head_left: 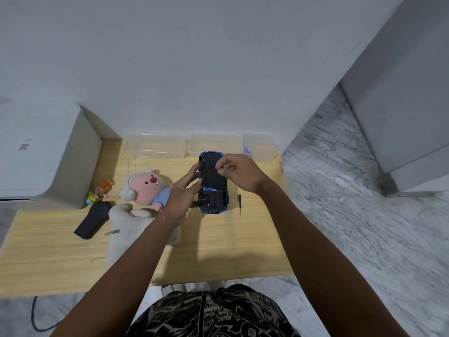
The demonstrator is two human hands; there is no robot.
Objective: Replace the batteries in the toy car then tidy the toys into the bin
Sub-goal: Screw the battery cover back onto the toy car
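Toy car [213, 183]: belly-up on the table [60, 251], centre-right, blue battery showing.
Left hand [181, 198]: grip clamped on car's 9 o'clock side.
Right hand [239, 172]: fingertips pinched together over underside, contents hidden.
Screwdriver [240, 205]: car's 3 o'clock.

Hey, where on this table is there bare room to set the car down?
Bare wood lies right of the toy car, past the screwdriver, and along the table's near edge. The left is crowded: pink plush, white plush, remote.
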